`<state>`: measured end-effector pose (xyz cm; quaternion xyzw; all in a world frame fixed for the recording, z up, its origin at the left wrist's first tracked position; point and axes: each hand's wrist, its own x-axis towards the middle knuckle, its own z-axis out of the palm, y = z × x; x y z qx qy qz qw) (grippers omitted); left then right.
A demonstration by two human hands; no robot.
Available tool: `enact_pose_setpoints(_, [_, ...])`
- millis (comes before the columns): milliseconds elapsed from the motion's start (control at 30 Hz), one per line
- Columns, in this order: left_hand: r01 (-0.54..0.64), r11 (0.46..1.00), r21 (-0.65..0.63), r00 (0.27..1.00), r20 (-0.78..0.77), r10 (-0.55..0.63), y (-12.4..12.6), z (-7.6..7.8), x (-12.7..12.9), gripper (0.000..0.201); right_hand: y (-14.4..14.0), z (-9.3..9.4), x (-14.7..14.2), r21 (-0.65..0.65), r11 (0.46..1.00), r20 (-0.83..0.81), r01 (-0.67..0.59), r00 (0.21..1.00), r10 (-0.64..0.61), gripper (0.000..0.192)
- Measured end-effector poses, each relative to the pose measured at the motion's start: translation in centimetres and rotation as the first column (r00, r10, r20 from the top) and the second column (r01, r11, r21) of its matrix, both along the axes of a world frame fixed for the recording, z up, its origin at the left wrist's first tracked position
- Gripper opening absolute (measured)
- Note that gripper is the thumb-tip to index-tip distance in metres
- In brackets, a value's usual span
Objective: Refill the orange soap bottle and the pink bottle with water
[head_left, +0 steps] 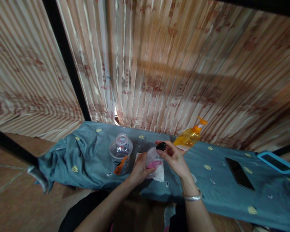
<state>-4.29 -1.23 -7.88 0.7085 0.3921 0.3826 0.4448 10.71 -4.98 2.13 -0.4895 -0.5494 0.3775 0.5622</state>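
Note:
My left hand [140,168] is wrapped around a small translucent bottle [152,156] with pink on its lower part. The bottle leans a little over a white tissue [158,175] on the cloth. At the bottle's top, the fingers of my right hand [173,157] pinch a black cap [161,146]. Whether the cap is still seated on the neck, I cannot tell. To the left of my left hand stands a large clear plastic bottle [121,151], uncapped, with an orange and dark label. Beyond my right hand is a pump bottle [187,138] of yellow liquid with an orange pump head.
A blue-green patterned cloth [200,183] covers the narrow bench. On its right side lie a dark phone [240,174] and a blue-framed tablet [277,162]. Behind hangs a pleated, printed curtain [154,74]. Dark metal posts [67,61] rise at the left.

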Motion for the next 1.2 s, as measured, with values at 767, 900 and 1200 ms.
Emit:
enact_pose_setpoints(767, [-0.059,0.998,-0.015,0.998,-0.031,0.058,0.5,-1.3,-0.3,0.078,-1.0,-13.5,8.3,-0.149,0.902,0.708,0.405,0.681,-0.189,0.021])
enact_pose_setpoints(900, [-0.057,0.998,-0.019,0.998,-0.007,0.057,0.4,-1.4,-0.4,0.080,-1.7,-14.0,9.1,-0.102,0.899,0.724,0.426,0.652,-0.227,0.035])
enact_pose_setpoints(1200, [-0.120,0.987,0.105,0.991,-0.054,0.126,-2.8,-2.4,-3.0,0.083,-2.5,-12.8,10.2,-0.011,0.820,0.589,0.573,0.666,-0.457,0.056])
